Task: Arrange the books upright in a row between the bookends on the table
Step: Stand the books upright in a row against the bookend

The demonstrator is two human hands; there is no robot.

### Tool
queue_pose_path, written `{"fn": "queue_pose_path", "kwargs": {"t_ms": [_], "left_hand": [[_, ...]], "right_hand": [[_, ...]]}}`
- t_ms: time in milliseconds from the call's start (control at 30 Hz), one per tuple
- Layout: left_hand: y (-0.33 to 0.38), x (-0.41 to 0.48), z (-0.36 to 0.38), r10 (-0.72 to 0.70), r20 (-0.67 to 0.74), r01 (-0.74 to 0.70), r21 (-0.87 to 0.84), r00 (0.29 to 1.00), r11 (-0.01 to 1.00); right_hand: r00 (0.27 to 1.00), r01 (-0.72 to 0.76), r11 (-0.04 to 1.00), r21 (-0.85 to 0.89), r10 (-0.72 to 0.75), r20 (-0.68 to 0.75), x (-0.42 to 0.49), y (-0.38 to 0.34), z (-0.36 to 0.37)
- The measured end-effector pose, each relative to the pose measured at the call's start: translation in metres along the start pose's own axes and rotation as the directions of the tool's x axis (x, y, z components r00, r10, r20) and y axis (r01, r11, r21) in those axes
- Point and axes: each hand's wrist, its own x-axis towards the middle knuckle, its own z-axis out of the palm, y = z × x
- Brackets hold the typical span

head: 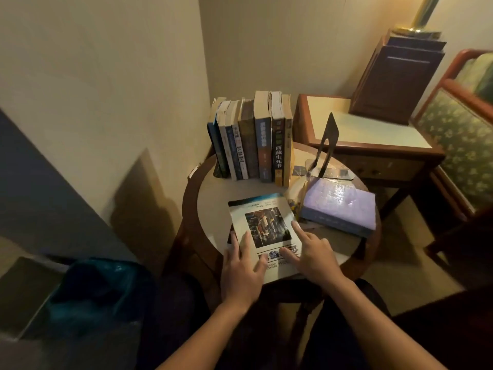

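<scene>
Both your hands lie on the white book point(264, 231), which is flat on the near part of the round worktop point(213, 193). Your left hand point(241, 273) rests on its near left corner, fingers spread and flat, the outer fingertips over the left edge. Your right hand point(312, 256) rests on the near right part of the cover, forefinger stretched along the right edge, the other fingers loosely curled. Neither hand grips anything; both are open and pressing down.

Just right of the white book lies the purple book point(340, 206), also flat, its wrapping shiny. It touches or overlaps something thin beneath it that you cannot make out.

At the back of the worktop, against the wall corner, the row point(252, 140) of about eight books stands upright, spines towards you, the left ones leaning slightly. The bookend point(326, 145) stands to the right of the row, apart from it, with a gap between; its base plate lies just behind the purple book.

A side table point(370, 137) stands behind to the right, touching the worktop's edge.
</scene>
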Motion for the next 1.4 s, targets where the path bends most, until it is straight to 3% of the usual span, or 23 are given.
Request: {"fn": "queue_pose_path", "kwargs": {"t_ms": [267,467,533,633,800,967,1133,1300,1400], "left_hand": [[0.009,-0.036,0.001,-0.107,-0.053,0.105,-0.031,0.993,0.994],[0.017,-0.027,-0.019,-0.279,0.048,0.282,-0.248,0.959,0.927],[0.01,-0.019,-0.028,-0.304,0.126,0.326,-0.462,0.945,0.825],[0.006,-0.014,-0.042,-0.225,0.274,0.354,-0.697,0.935,0.623],[0.008,-0.019,-0.056,-0.01,0.283,0.187,-0.605,0.959,0.774],[0.018,-0.016,-0.079,0.018,0.288,0.187,-0.665,0.957,0.723],[0.039,-0.005,-0.117,0.023,0.378,0.302,-0.776,0.926,0.554],[0.062,0.003,-0.145,0.041,0.392,0.334,-0.831,0.919,0.446],[0.068,0.008,-0.149,0.029,0.287,0.233,-0.828,0.957,0.51]], "right_hand": [[1.0,-0.019,0.993,0.113,0.017,0.013,-0.023,-0.008,0.008],[1.0,-0.022,0.996,0.084,0.02,0.021,-0.037,-0.012,0.01],[0.999,-0.037,0.995,0.091,0.034,0.032,-0.039,-0.011,0.01],[0.998,-0.045,0.991,0.127,0.039,0.053,-0.039,-0.011,0.011],[0.998,-0.024,0.984,0.179,0.013,0.063,-0.051,-0.014,0.007],[0.992,0.123,0.987,0.108,-0.126,0.019,-0.07,-0.017,0.002],[0.907,0.41,0.909,0.073,-0.398,-0.136,-0.083,-0.023,-0.019],[0.745,0.559,0.827,-0.054,-0.53,-0.405,-0.073,-0.031,-0.039],[0.684,0.597,0.789,-0.148,-0.596,-0.421,-0.058,-0.04,-0.061]]}}
